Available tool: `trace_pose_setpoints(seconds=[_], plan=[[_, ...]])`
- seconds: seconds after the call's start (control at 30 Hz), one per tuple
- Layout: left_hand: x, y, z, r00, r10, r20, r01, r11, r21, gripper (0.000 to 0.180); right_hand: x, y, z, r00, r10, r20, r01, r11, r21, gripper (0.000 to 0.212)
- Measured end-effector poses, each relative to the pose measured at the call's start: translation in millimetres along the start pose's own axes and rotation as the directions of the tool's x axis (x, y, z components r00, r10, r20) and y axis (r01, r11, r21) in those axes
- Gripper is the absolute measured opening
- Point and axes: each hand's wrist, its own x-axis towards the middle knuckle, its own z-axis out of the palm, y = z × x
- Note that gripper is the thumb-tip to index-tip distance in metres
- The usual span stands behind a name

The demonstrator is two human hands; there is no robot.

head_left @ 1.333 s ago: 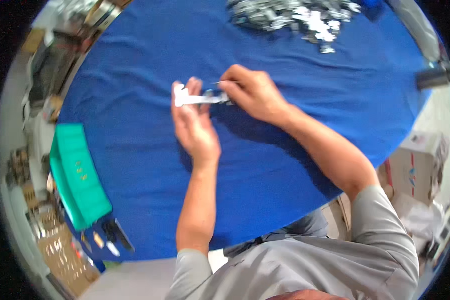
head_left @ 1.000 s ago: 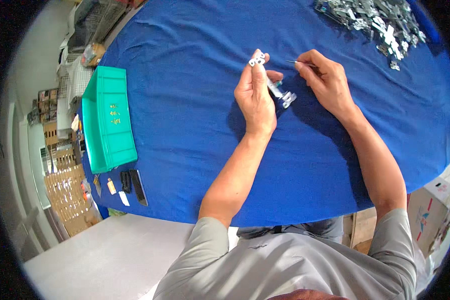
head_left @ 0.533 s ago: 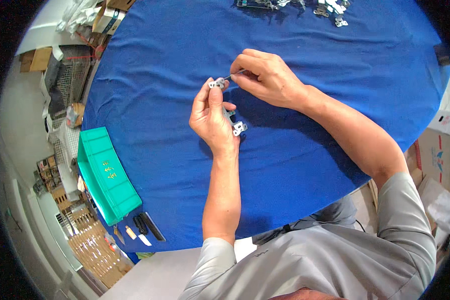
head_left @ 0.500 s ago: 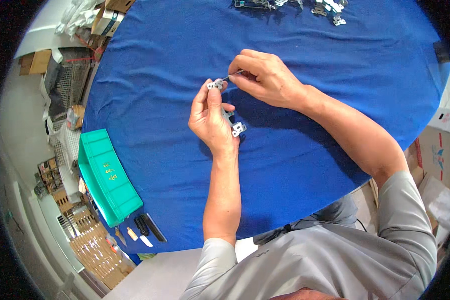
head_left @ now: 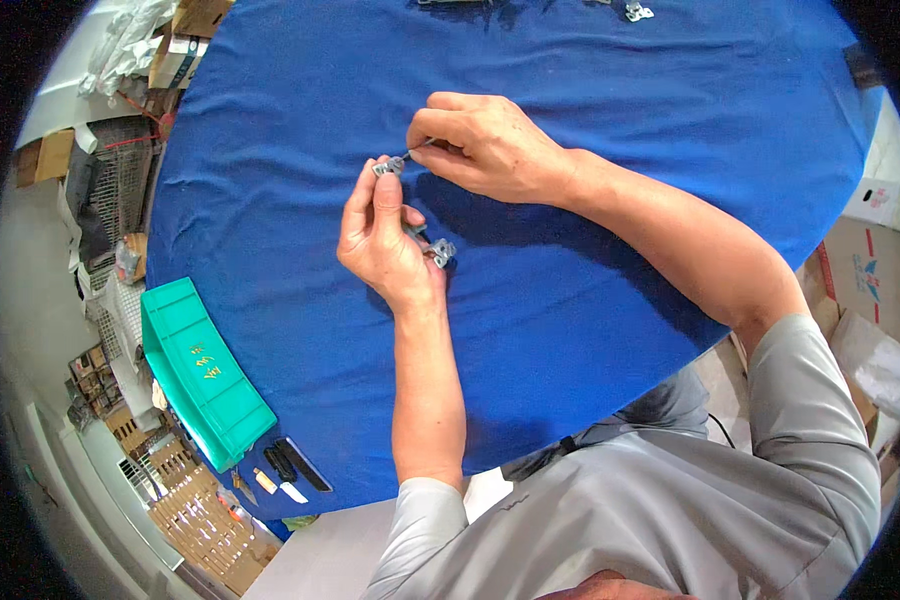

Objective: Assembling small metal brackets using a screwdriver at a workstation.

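Over the middle of the blue cloth, my left hand [head_left: 383, 256] is closed on a silvery metal bracket [head_left: 386, 168]. One holed end is pinched between the thumb and fingertips; another holed metal end [head_left: 440, 253] juts out by the heel of that hand. The stretch between them is mostly covered by the palm, so I cannot tell if it is one piece. My right hand [head_left: 495, 148], to the right and slightly farther off, pinches a thin dark rod-like tool [head_left: 417, 150]. Its tip meets the upper end of the bracket or lies very close to it.
A green plastic tray [head_left: 238, 405] with several small brass-coloured pieces [head_left: 204, 362] stands at the left table edge. Beside it lie a long black object [head_left: 308, 464] and small items. More metal parts [head_left: 637, 12] lie at the far edge. Cardboard boxes [head_left: 867, 275] stand off to the right.
The view has shifted, so both hands appear farther left and the far metal parts are mostly out of frame. The bracket looks slightly turned; both grips are the same.
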Motion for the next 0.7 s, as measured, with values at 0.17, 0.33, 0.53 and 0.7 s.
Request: trace_pose_setpoints(seconds=[0.17,0.33,0.53,0.7], plan=[[1.2,-2.4,0.7,1.000,0.007,0.003,-0.007,1.000,0.027,0.026,1.5,-0.2,-2.2,0.999,0.037,0.022,-0.036,0.998,-0.045,0.013],[-0.7,0.7,4.8,1.000,0.013,-0.021,-0.012,0.997,0.071,0.027,1.2,5.3,4.2,0.999,0.041,0.033,-0.038,0.995,-0.087,0.020],[-0.4,1.3,4.3,1.000,0.023,0.005,-0.024,0.987,0.161,0.030,2.8,6.6,2.6,0.996,0.055,0.073,-0.049,0.995,-0.081,0.023],[-0.7,-1.5,7.1,0.999,0.039,-0.010,-0.038,0.996,0.082,0.027,5.6,0.8,-3.4,0.999,-0.042,0.022,0.044,0.996,-0.083,0.015]])
